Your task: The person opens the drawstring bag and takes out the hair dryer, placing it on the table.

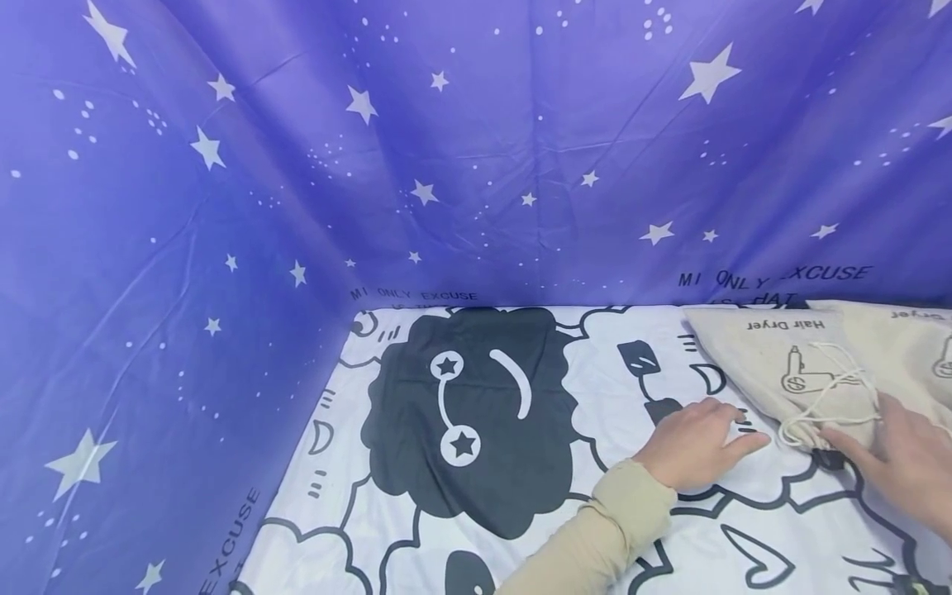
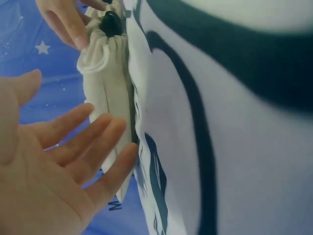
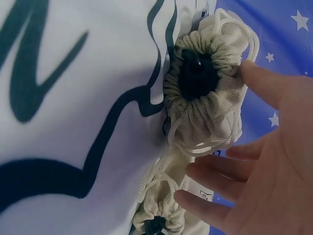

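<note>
A cream cloth drawstring bag (image 1: 781, 347), printed "Hair Dryer" with a dryer outline, lies on the white-and-black patterned sheet. My right hand (image 1: 911, 463) is at its gathered mouth, thumb against the cloth beside the cord and fingers extended in the right wrist view. Inside that puckered opening (image 3: 227, 58) a dark object (image 3: 198, 78) shows; most of it is hidden by the cloth. Left of the bag, my left hand (image 1: 692, 442) hovers palm toward it, fingers spread and holding nothing. A loose white cord (image 1: 818, 405) crosses the bag's front.
A second similar bag (image 1: 892, 339) lies alongside at the right, with its own dark content visible at the mouth (image 3: 156, 223). Purple star-printed fabric (image 1: 521, 165) rises as walls behind and at the left. Something dark and yellowish (image 1: 918, 587) sits at the lower right edge.
</note>
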`<state>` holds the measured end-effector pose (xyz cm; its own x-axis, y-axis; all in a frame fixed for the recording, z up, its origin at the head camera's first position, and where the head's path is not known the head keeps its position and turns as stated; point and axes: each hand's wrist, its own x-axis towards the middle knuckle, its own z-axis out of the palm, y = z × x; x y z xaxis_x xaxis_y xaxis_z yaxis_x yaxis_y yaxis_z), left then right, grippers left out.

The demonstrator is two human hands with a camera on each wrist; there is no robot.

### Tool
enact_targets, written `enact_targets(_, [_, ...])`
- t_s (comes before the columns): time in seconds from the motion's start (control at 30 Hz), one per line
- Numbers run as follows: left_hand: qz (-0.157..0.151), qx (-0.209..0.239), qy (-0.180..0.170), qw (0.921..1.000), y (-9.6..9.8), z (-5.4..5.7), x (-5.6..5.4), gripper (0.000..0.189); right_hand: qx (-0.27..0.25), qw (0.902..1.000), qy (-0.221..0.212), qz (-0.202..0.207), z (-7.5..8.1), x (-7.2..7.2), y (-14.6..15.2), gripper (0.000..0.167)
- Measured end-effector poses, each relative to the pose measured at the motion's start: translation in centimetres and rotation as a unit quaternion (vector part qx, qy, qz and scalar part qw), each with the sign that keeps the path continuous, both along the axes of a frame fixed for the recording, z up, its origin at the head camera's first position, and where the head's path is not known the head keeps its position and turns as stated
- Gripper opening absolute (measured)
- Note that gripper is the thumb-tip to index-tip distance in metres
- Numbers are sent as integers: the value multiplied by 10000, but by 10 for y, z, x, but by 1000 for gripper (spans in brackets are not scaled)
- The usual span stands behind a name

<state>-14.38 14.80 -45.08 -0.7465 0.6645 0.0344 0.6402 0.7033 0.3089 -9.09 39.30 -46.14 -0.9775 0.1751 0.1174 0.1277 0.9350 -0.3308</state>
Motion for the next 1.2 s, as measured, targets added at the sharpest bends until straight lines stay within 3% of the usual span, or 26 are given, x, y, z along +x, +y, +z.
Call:
enact_targets(0.13, [149,-86,-116,9998,12,0,1,50,-295,9993,-177,113,0,-2,4,90])
enact_targets(0.33, [459,-22,-402,9981,28,-2,3,45,-809,9949,311,520,-5,-5,6,73])
enact_targets(0.6, [397,71,-586,9975,41,-8,4,44,-1142,9911,134,675,-6,-6,4,73])
enact_targets(0.83, [204,297,-429,9984,45,-12,3,38,-932,9940,-33,572,-7,-7,2,76])
enact_targets(1.03, [126,659,-357,9971,48,-15,4,41,-293,9971,-640,299,-8,-11,2,88])
enact_targets(1.2, [70,670,-386,9970,52,-15,5,38,-279,9958,-839,240,-8,-11,1,87])
